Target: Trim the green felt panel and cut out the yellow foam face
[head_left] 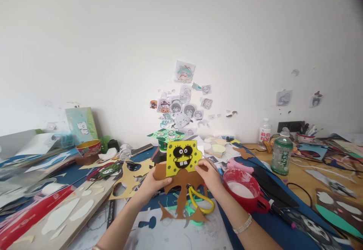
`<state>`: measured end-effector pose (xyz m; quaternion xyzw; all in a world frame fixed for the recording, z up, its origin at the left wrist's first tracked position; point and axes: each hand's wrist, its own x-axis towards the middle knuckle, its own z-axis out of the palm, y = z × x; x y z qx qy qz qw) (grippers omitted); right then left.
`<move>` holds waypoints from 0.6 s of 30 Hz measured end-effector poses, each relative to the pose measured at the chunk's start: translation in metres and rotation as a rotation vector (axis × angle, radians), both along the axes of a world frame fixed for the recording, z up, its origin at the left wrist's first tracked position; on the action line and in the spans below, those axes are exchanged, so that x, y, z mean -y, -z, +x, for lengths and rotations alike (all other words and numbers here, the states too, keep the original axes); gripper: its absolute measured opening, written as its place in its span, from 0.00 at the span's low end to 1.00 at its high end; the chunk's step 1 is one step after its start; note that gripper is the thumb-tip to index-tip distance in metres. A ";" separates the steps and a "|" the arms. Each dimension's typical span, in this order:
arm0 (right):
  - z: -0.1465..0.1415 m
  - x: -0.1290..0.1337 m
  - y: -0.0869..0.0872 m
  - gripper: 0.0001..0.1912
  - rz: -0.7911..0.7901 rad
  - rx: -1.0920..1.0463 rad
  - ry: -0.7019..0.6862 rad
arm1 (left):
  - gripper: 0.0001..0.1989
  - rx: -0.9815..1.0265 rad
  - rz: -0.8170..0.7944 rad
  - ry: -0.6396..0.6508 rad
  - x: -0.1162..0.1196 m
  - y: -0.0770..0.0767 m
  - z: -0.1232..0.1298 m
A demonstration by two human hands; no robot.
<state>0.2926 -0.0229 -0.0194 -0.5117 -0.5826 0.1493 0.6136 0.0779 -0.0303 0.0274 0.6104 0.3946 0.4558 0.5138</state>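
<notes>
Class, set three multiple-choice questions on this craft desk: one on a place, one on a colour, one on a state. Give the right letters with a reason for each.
1. Where is the red cup?
A. right of the right hand
B. left of the left hand
C. on the wall

2. What colour is the face on the paper figure?
A. blue
B. yellow
C. pink

3. How is the figure held?
A. lying flat, untouched
B. by one hand
C. by both hands

Answers:
1 A: the cup stands just right of that hand.
2 B: the face is yellow with green dots.
3 C: each hand grips a side of the brown part.
</notes>
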 end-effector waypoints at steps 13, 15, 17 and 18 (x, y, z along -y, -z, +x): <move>0.001 0.004 -0.003 0.03 -0.027 0.040 -0.038 | 0.29 0.069 -0.060 0.032 -0.013 0.012 -0.008; -0.001 0.004 -0.002 0.04 -0.020 0.042 -0.041 | 0.28 0.082 -0.066 0.040 -0.015 0.016 -0.007; -0.004 0.004 0.000 0.04 -0.015 0.046 -0.050 | 0.29 0.089 -0.061 0.032 -0.017 0.021 -0.007; -0.006 0.004 0.001 0.04 -0.016 0.047 -0.051 | 0.30 0.088 -0.054 0.025 -0.018 0.023 -0.006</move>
